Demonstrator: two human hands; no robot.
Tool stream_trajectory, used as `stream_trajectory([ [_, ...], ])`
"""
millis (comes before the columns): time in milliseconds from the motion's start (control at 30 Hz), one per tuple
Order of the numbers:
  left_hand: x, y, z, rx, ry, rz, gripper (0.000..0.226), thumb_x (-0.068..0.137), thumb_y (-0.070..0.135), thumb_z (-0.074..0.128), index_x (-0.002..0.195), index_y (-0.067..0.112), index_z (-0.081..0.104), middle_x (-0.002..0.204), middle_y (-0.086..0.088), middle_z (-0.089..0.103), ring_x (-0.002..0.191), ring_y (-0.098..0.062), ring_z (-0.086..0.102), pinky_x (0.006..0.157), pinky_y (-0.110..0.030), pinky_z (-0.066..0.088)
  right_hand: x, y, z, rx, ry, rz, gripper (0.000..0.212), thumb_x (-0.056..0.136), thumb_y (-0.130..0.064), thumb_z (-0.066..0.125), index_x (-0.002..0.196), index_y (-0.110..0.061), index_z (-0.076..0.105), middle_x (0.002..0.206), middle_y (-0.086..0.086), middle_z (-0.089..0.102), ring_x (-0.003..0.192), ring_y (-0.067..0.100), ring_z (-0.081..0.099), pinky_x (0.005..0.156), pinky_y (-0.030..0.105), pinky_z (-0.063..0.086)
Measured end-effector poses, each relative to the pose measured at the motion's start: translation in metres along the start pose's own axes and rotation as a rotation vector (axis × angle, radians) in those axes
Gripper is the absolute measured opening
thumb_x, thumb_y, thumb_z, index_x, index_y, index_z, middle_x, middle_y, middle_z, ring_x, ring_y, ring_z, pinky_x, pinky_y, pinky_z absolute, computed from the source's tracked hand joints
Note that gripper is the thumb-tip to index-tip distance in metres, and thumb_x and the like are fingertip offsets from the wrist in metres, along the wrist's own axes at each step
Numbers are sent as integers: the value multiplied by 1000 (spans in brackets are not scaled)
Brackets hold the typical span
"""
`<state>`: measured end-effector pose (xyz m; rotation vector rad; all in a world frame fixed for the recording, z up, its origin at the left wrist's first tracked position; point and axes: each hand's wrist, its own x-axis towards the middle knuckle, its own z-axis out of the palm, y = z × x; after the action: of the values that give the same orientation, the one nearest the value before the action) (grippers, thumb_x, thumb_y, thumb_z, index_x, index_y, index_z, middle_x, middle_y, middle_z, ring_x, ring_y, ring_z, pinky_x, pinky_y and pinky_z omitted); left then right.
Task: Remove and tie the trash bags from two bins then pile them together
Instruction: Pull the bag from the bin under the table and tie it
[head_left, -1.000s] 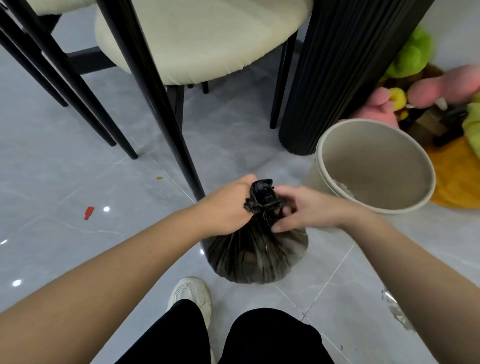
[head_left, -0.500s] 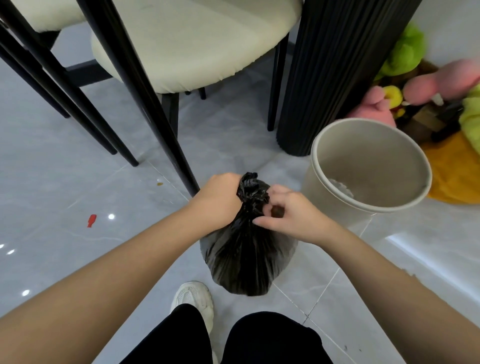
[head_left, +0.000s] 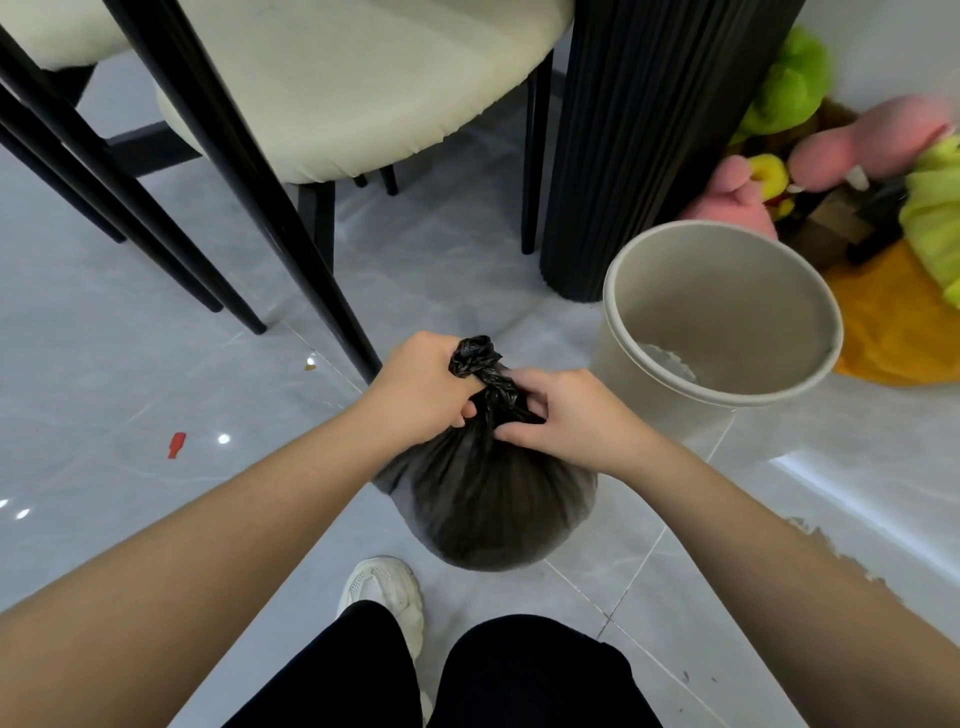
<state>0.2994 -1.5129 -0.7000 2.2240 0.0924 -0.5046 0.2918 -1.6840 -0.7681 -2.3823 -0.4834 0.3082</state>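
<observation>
The left hand (head_left: 421, 387) clamps the twisted neck of the trash bag (head_left: 493, 509); the right hand (head_left: 569, 418) pinches just below, apparently to tighten the knot.

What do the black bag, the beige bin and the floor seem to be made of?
The bag looks like thin plastic film, slightly glossy: it crumples into fine wrinkles at the twisted neck. The bin is probably moulded plastic, matt beige, with smooth walls and a rolled rim. The floor seems polished grey tile, ceramic or stone: lamps mirror in it and joint lines show.
</observation>
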Motion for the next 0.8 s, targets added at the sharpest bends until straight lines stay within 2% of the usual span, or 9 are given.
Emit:
stream_trajectory([
  [33, 0, 0, -1, -1, 5, -6, 21, 89, 16, 60, 67, 19, 62, 56, -1, 61, 38, -4, 50, 44, -13, 43, 0, -1, 0, -7, -5, -2, 19, 77, -39, 73, 73, -41, 54, 50, -8, 38, 49, 8, 40, 56, 30, 37],
  [67, 1, -1, -1, -3, 6, -13, 18, 88, 16, 60, 70, 16, 63, 56, -1, 62, 38, -2, 50, 45, -13, 43, 0, -1, 0, 2, 11, -12, 33, 77, -39, 73, 60, -38, 44, 53, -9, 40, 52, 7, 41, 58, 31, 38],
  [200, 1, -3, 0, -66, -24, -34, 19, 88, 12, 61, 69, 17, 61, 56, 0, 61, 37, 2, 52, 46, -14, 46, 2, 2, -1, -3, 55, -72, 30, 72, -41, 75, 63, -33, 48, 104, -8, 54, 97, 13, 51, 83, 33, 40],
  [233, 0, -3, 0, -82, -28, -36, 19, 88, 11, 61, 70, 17, 61, 57, 0, 61, 38, 2, 54, 46, -13, 47, 2, 3, 0, 28, 39, -71, 30, 72, -39, 77, 64, -29, 49, 108, -8, 54, 99, 13, 52, 83, 31, 41],
  [333, 1, -3, -1, -122, -7, -40, 13, 88, 10, 61, 76, 13, 63, 62, -4, 65, 49, -3, 60, 53, -17, 52, 1, 1, 3, 73, 21, -45, 36, 70, -37, 80, 81, -26, 47, 86, -8, 56, 78, 12, 54, 69, 30, 44],
  [467, 1, -5, -2, -139, 0, -59, 17, 88, 8, 59, 74, 17, 63, 67, -8, 67, 60, -18, 62, 59, -27, 51, 4, -2, 1, 99, -4, -14, 49, 72, -38, 78, 113, -28, 51, 73, -8, 54, 69, 10, 54, 67, 29, 46],
  [533, 0, -4, -3, -129, 9, -64, 17, 87, 8, 59, 73, 17, 64, 66, -8, 67, 59, -18, 60, 56, -26, 48, 5, -2, 4, 26, 5, -82, 32, 72, -43, 77, 90, -26, 56, 75, -8, 48, 73, 12, 48, 69, 30, 41],
  [667, 1, -2, -4, -163, 26, -77, 12, 86, 6, 60, 78, 12, 67, 71, -12, 69, 60, -17, 63, 54, -23, 49, 6, 3, 6, 10, 40, -84, 39, 71, -48, 76, 75, -14, 57, 109, -3, 50, 104, 13, 45, 88, 29, 38],
  [800, 2, -1, -4, -190, 33, -84, 15, 86, 5, 59, 77, 13, 67, 77, -14, 71, 72, -27, 66, 60, -31, 50, 7, 0, 3, 109, 22, -69, 40, 70, -40, 80, 73, -13, 51, 80, -1, 54, 73, 16, 50, 67, 31, 41],
])
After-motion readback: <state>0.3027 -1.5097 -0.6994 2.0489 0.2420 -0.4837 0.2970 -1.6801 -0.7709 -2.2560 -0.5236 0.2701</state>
